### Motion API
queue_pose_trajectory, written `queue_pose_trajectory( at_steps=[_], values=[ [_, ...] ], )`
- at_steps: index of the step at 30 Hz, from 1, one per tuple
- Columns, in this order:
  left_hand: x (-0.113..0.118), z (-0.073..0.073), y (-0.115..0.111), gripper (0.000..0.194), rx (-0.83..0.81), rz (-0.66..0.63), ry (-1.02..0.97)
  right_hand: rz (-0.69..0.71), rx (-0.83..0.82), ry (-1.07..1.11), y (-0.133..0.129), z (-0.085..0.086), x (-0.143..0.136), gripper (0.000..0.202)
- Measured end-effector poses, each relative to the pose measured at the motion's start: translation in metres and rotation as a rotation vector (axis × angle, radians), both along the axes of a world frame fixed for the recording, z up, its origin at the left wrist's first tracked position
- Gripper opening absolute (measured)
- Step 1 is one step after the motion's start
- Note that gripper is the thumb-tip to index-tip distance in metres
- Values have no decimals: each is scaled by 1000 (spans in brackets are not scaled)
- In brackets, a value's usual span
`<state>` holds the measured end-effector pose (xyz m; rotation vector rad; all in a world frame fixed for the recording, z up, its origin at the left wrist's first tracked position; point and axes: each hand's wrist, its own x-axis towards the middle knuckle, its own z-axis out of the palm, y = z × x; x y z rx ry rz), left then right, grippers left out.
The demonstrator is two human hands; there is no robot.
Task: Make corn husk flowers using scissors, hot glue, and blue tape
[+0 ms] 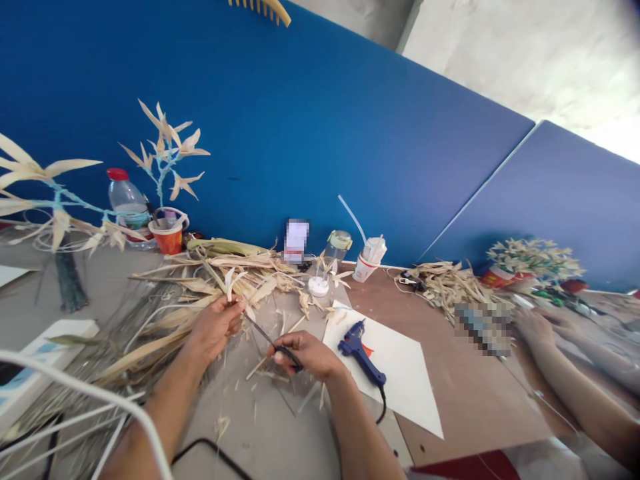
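Observation:
My left hand [218, 327] is closed on a small pale husk flower [231, 283], whose petals stick up above the fingertips. My right hand [305, 353] grips the dark handles of scissors [289, 357]; their blades reach up and left toward the left fingertips. Behind my left hand lies a pile of dry corn husks [200, 273]. Right of my right hand, a blue glue gun [363, 353] rests on a white sheet [410, 380]. Small husk scraps lie on the grey table around my hands.
A red cup [167, 237] with a husk-flower branch, a bottle [127, 203], a phone [297, 240], a glass jar [339, 245] and a white cup [367, 260] stand along the blue partition [300, 120]. A power strip [45, 360] lies left. Another person's arms [565, 373] are at right.

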<state>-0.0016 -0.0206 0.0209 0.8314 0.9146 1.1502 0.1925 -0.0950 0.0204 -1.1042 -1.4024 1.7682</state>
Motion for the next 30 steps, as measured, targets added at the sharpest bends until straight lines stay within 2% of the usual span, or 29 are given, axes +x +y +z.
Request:
queue_pose_trajectory(
  at_steps=[5,9,14,17,20,22,25,30],
  values=[
    [0,1,0,43,-7,5,1,19,-1,-17,1,-4,2,39],
    [-1,2,-1,40,-42,44,-8,23,6,-44,-1,1,3,34],
    [-1,3,0,36,-60,88,-19,-197,114,-155,2,-1,0,41],
    [1,2,0,38,-58,78,-23,-384,241,-376,5,-6,-3,46],
    [2,0,0,40,-42,50,-26,-494,407,-692,6,-8,-4,40],
    [3,-1,0,40,-34,39,-8,-496,454,-854,4,-8,-3,40],
    [5,-2,-1,39,-17,31,31,-453,436,-1027,2,-8,-2,45],
    [8,-3,-3,36,-7,14,53,-451,420,-1108,0,-8,-4,53]
  ],
)
